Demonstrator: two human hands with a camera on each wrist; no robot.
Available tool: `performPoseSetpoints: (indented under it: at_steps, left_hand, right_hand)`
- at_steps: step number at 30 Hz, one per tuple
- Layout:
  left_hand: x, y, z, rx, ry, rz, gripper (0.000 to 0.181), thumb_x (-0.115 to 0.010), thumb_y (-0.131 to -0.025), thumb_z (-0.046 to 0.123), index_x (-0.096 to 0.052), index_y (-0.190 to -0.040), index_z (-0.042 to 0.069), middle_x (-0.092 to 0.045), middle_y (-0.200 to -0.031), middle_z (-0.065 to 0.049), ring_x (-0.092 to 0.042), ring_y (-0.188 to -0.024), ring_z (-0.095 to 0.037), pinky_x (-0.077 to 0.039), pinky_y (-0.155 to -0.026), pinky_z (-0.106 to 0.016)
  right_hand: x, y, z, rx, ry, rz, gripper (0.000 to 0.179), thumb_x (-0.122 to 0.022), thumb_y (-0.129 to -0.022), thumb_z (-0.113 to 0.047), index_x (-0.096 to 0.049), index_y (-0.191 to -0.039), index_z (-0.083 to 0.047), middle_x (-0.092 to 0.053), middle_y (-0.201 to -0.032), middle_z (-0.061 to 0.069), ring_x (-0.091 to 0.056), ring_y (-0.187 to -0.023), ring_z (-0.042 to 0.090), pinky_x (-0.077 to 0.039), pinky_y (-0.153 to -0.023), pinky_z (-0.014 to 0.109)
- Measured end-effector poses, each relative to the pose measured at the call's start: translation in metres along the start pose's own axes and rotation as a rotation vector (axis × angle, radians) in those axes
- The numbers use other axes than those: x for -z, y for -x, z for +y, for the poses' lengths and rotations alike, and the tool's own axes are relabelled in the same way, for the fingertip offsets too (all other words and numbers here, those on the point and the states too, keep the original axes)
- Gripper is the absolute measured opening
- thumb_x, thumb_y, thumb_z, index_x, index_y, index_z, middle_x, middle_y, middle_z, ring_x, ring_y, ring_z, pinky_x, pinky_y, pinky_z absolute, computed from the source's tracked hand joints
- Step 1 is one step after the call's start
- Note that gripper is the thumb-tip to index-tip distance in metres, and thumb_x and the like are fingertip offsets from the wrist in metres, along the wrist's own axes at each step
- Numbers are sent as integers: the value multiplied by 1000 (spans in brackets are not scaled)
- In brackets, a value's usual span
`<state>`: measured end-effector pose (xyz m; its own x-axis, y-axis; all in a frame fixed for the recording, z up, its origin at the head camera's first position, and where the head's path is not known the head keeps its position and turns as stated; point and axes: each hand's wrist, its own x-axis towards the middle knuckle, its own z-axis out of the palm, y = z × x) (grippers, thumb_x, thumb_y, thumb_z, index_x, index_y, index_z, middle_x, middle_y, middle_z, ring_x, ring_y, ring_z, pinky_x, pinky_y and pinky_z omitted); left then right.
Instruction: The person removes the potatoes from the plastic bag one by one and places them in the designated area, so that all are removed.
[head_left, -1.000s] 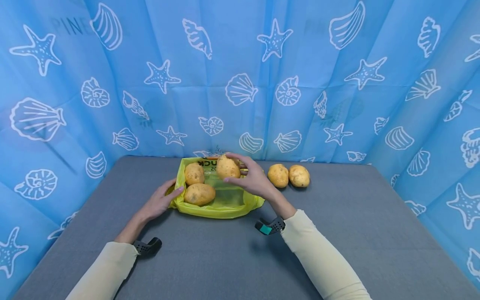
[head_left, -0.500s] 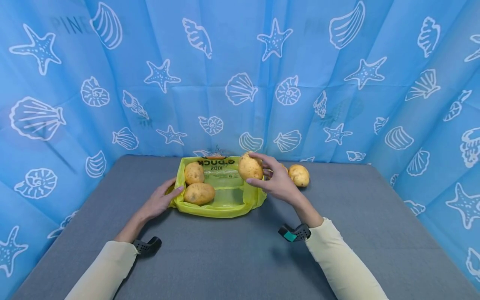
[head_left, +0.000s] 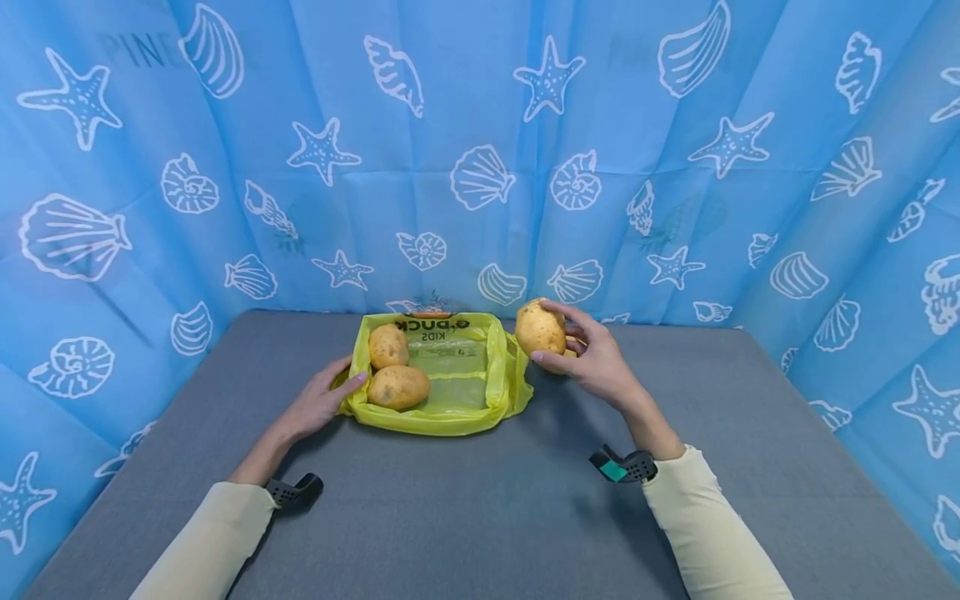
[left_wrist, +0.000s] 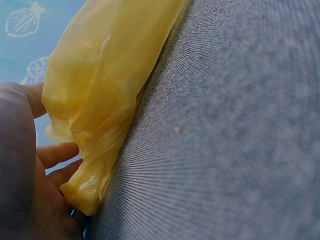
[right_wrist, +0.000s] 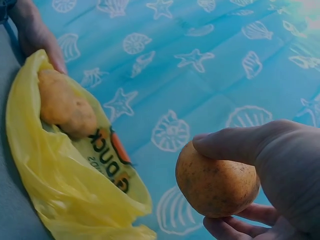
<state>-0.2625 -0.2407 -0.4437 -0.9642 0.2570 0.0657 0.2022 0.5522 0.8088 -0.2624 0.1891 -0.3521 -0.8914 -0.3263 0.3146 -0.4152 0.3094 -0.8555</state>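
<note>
My right hand point(head_left: 596, 358) grips a round potato point(head_left: 540, 326) between thumb and fingers, raised to the right of a yellow plastic bag point(head_left: 427, 423). The right wrist view shows the thumb lying over this potato and the fingers beneath it. My left hand point(head_left: 318, 402) touches the bag's left side with relaxed fingers, its thumb near the rim. Two potatoes lie inside the bag at its left end: a rounder one point(head_left: 388, 347) behind and a longer one point(head_left: 399, 387) in front. The bag's mouth faces up, with dark print on its back wall.
Behind my right hand, other potatoes on the grey cloth-covered table point(head_left: 450, 508) are mostly hidden. A blue curtain point(head_left: 480, 125) with white shells and starfish stands along the back and sides. Each wrist wears a dark band, such as the right strap point(head_left: 626, 465).
My right hand has carried its potato rightward, from above the bag to beyond its right edge. It now covers the potatoes on the table. The left hand stays at the bag.
</note>
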Motion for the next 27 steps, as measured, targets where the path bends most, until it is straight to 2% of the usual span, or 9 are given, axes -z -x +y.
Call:
performPoseSetpoints:
  at_steps: [5, 11, 16, 24, 27]
  left_hand:
    - [0, 0, 0, 0, 12, -5, 70, -46, -108, 42, -26, -158, -3, -25, -159, -33, -21, -146, -51, -16, -115, -70]
    - [1, 0, 1, 9, 15, -9, 72, -46, -108, 43, -25, -158, -3, -24, -159, -32, -20, -146, -51, -15, -115, -70]
    - [1, 1, 1, 6, 15, 0, 70, -46, -108, 42, -26, -158, -3, -26, -159, -32, -21, -146, -51, -16, -115, -70]
    - [0, 2, 3, 20, 10, 3, 71, -47, -108, 43, -27, -158, -3, -26, -159, -32, -21, -146, -51, -16, -115, -69]
    - [-1, 2, 4, 20, 9, 3, 71, -47, -108, 43, -27, -158, -3, -26, -159, -32, -21, -146, -51, -16, -115, -69]
  right_hand:
    - [17, 0, 6, -20, 15, 41, 69, -78, -91, -11, -47, -152, -14, -44, -146, 17, -55, -123, 37, -55, -90, 41]
    - [41, 3, 17, -54, -17, 117, 70, -76, -93, -10, -43, -155, -12, -42, -147, 19, -53, -124, 37, -53, -86, 21]
    - [61, 8, 26, -99, -62, 182, 71, -75, -94, -12, -41, -156, -12, -41, -146, 19, -49, -127, 36, -52, -85, 19]
    - [85, 18, 47, -193, -114, 262, 70, -74, -95, -14, -41, -156, -13, -40, -147, 20, -53, -116, 16, -53, -84, 17]
    - [92, 23, 56, -223, -130, 288, 70, -74, -95, -13, -40, -156, -12, -37, -149, 23, -52, -115, 16, -51, -84, 16]
